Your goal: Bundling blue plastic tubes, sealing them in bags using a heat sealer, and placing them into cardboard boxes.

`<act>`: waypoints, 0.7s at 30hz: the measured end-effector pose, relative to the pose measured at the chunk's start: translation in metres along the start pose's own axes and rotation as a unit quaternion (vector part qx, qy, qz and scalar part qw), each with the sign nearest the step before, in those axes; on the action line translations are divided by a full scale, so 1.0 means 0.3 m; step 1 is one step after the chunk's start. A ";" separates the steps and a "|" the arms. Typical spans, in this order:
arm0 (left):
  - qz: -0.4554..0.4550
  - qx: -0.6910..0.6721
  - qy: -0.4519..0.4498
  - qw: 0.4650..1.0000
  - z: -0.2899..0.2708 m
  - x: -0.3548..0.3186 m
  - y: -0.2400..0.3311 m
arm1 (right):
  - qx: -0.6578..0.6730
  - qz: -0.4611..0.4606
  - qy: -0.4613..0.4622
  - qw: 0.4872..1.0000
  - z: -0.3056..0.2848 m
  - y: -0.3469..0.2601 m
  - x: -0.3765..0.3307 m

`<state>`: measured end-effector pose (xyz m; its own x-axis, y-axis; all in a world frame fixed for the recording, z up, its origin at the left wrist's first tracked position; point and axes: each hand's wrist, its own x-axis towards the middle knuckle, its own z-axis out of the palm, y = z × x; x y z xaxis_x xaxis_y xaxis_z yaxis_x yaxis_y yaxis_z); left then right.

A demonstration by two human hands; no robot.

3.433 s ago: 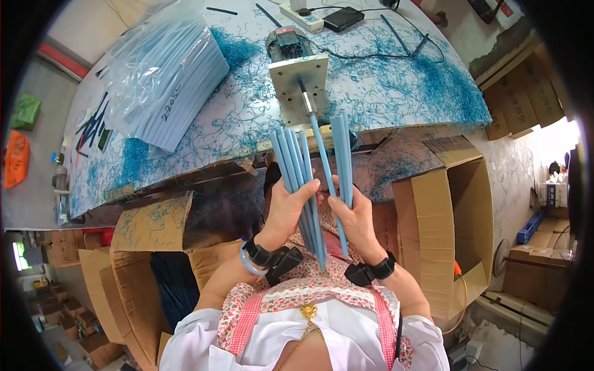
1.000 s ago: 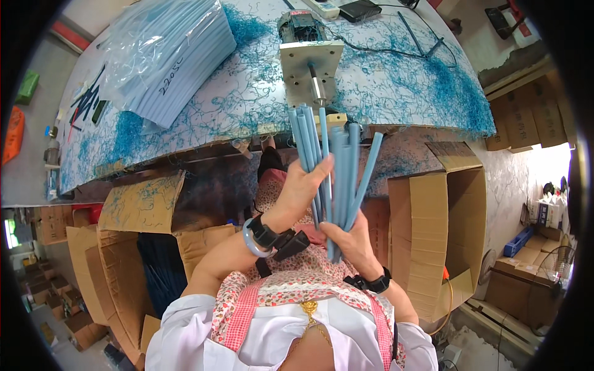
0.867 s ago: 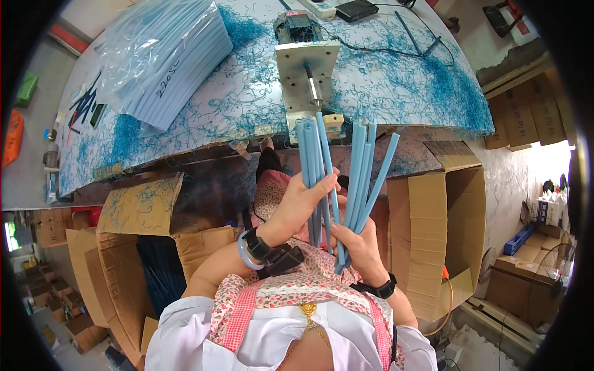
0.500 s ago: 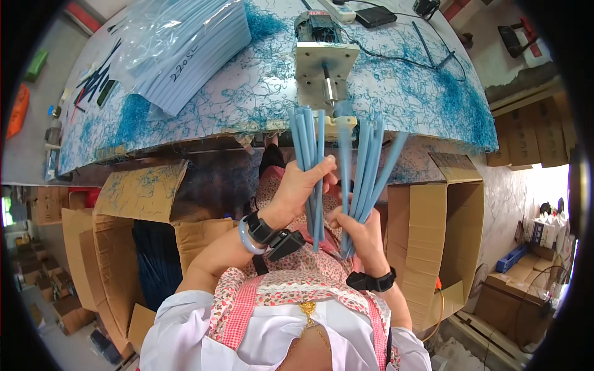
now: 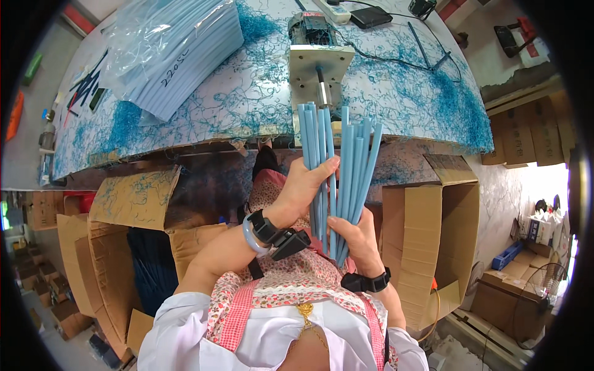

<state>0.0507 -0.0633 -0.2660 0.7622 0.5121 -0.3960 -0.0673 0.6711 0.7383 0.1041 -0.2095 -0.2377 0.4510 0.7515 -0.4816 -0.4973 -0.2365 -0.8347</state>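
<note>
My left hand (image 5: 304, 187) is closed around a bunch of thin blue tubes (image 5: 314, 139), held upright before my apron. Close beside it on the right, my right hand (image 5: 357, 238) grips a second bunch of blue tubes (image 5: 351, 170) near its lower end. One tube stands between the two bunches. The tube tops reach uneven heights at the table's front edge. Just beyond them, a motor (image 5: 311, 29) on a metal bracket carries a silver spindle (image 5: 324, 93), its near end partly hidden by the tubes.
Blue shavings litter the white table (image 5: 247, 93). A plastic-wrapped stack of light blue tubes (image 5: 179, 59) lies at the back left. An open carton (image 5: 139, 195) with dark blue contents stands at left, another carton (image 5: 427, 238) at right. A black cable (image 5: 396, 57) crosses the tabletop.
The two bunches have come together, the right one moving left and its tubes gathering closer. My left hand still grips its bunch. The whole view has shifted slightly.
</note>
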 end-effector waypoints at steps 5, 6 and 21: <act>0.097 0.028 0.019 0.995 0.002 0.015 -0.014 | -0.040 0.007 -0.007 0.999 -0.001 -0.044 0.028; 0.091 0.046 0.026 0.994 0.001 0.008 -0.007 | -0.043 0.013 -0.009 0.999 -0.001 -0.049 0.028; 0.051 0.073 -0.001 0.996 -0.023 -0.006 0.019 | -0.011 -0.026 -0.014 1.000 -0.037 0.039 0.031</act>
<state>0.0444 -0.0568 -0.2650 0.7580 0.5718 -0.3139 -0.0497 0.5305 0.8462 0.1107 -0.2122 -0.2548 0.4547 0.7800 -0.4300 -0.4568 -0.2102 -0.8644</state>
